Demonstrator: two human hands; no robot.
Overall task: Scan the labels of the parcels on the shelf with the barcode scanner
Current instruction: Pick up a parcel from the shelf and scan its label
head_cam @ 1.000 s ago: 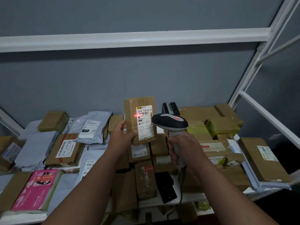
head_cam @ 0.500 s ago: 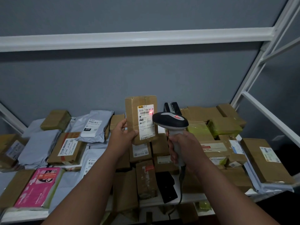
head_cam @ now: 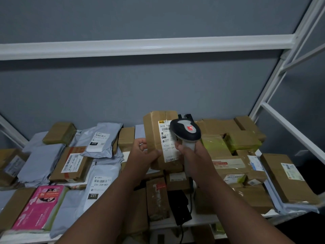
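Our left hand (head_cam: 142,155) reaches out and grips a brown box (head_cam: 162,138), holding it up over the shelf (head_cam: 202,221) of parcels. Our right hand (head_cam: 194,155) wraps tight around the scanner (head_cam: 186,131), right against the box's white label (head_cam: 168,143).

Creased cardboard parcel (head_cam: 158,138), glossy plastic scanner (head_cam: 186,131)

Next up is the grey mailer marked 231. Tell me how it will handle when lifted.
The grey mailer looks like a soft plastic bag, so it will probably sag. Its smooth film may be slippery. It lies flat, so it is unlikely to roll.
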